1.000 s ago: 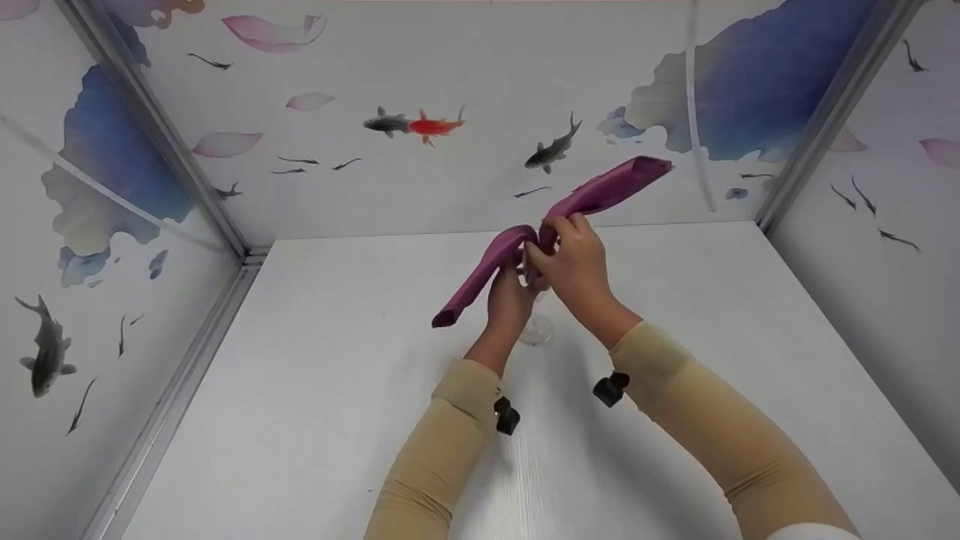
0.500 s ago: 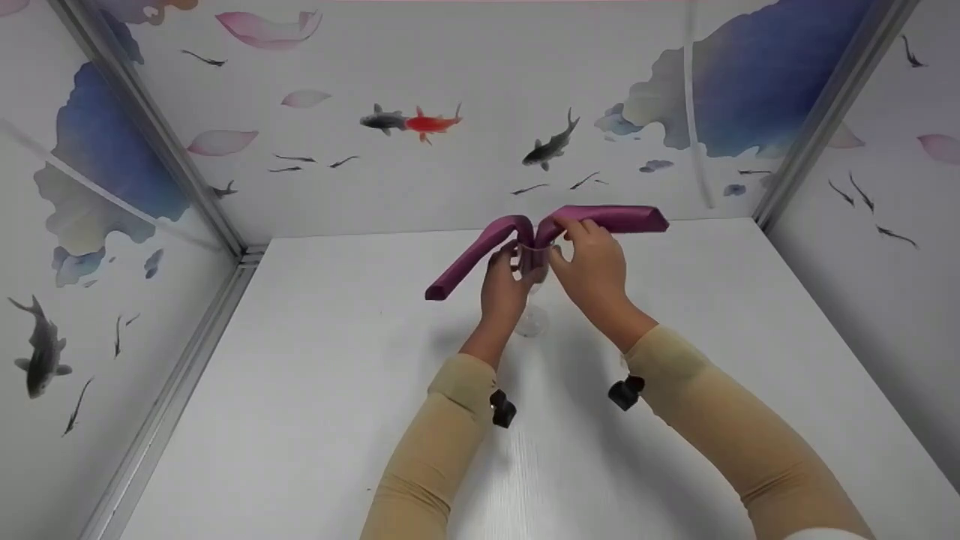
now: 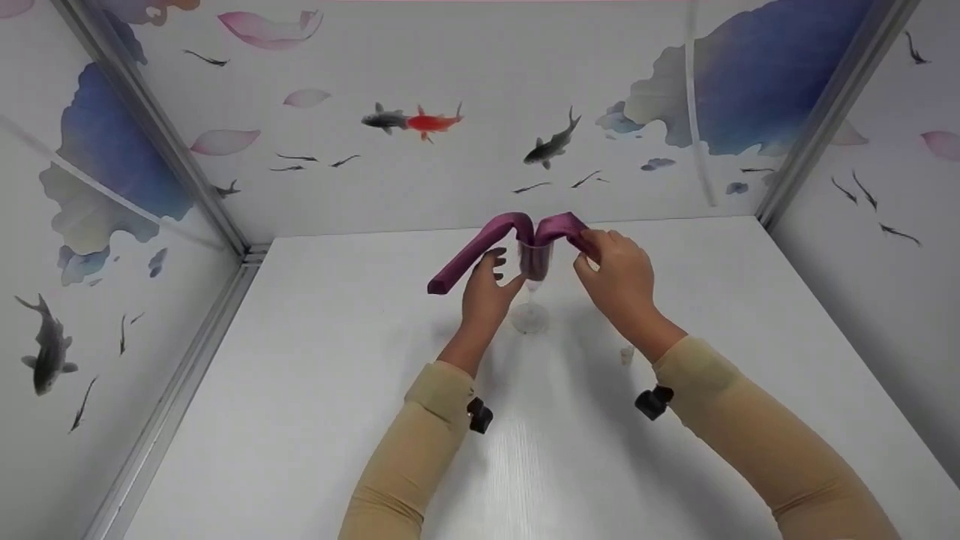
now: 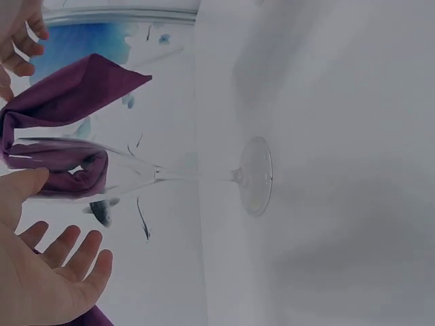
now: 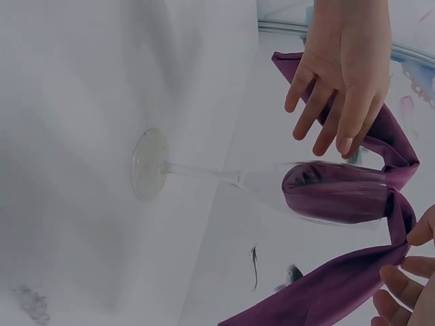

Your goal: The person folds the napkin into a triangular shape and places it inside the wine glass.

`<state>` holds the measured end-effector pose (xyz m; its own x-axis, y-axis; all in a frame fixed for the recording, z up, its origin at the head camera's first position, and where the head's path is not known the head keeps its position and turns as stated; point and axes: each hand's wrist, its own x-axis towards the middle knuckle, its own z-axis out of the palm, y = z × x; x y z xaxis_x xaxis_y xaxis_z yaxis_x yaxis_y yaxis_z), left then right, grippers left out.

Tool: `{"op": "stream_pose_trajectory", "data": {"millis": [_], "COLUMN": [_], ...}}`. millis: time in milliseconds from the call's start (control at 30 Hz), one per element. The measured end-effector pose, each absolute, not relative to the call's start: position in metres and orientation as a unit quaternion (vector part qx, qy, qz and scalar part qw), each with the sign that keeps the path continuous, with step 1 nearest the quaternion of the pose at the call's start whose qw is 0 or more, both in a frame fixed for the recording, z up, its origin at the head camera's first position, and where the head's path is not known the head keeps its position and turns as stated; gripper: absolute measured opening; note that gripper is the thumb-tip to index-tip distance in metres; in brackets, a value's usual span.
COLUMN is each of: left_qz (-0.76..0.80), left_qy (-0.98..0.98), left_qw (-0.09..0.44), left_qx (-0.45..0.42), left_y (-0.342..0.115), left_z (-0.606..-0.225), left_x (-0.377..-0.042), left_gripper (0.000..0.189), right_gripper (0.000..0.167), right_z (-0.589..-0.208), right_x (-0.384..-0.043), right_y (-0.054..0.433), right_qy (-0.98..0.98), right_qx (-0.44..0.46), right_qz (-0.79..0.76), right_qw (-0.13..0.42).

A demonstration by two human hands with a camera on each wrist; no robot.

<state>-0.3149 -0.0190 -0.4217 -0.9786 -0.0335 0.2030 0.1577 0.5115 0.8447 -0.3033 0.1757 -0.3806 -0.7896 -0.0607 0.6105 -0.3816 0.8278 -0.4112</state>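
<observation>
A purple cloth napkin [image 3: 535, 259] is tucked down into a stemmed clear glass [image 3: 530, 319], which stands upright on the white table. Two rolled ends of the napkin bend out over the rim, one to each side. My left hand [image 3: 489, 296] is left of the bowl beneath the left end, its fingers extended and apart; whether its thumb touches the glass is unclear. My right hand [image 3: 621, 271] pinches the right end between thumb and forefinger, with the other fingers loose. In the right wrist view, the napkin's folded bottom [image 5: 306, 187] shows through the bowl.
White panels printed with fish and petals enclose the table [image 3: 300, 420] at the back and both sides, with metal corner posts [image 3: 157, 127]. A small pale, blurry patch [image 3: 627, 355] lies below my right hand.
My left hand has released the glass and drawn back left. My right hand has moved right and down along the right end, which now bends downward. The napkin sits in the glass.
</observation>
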Motion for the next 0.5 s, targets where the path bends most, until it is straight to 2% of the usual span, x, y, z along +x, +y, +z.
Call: {"op": "stream_pose_trajectory", "data": {"millis": [267, 500], "left_qz": [-0.479, -0.452], "left_qy": [-0.872, -0.884], "left_qw": [0.082, 0.093], "left_qx": [-0.062, -0.076], "left_y": [-0.039, -0.054], "left_z": [-0.419, -0.419], "left_x": [-0.304, -0.292], "left_gripper": [0.050, 0.048], "right_gripper": [0.017, 0.018], "right_z": [-0.390, -0.400], "right_x": [-0.298, -0.289], "right_y": [0.193, 0.209], "right_qy": [-0.902, -0.889], "right_qx": [0.140, 0.163], "right_qz": [0.254, 0.253], "right_qw": [0.321, 0.346]}}
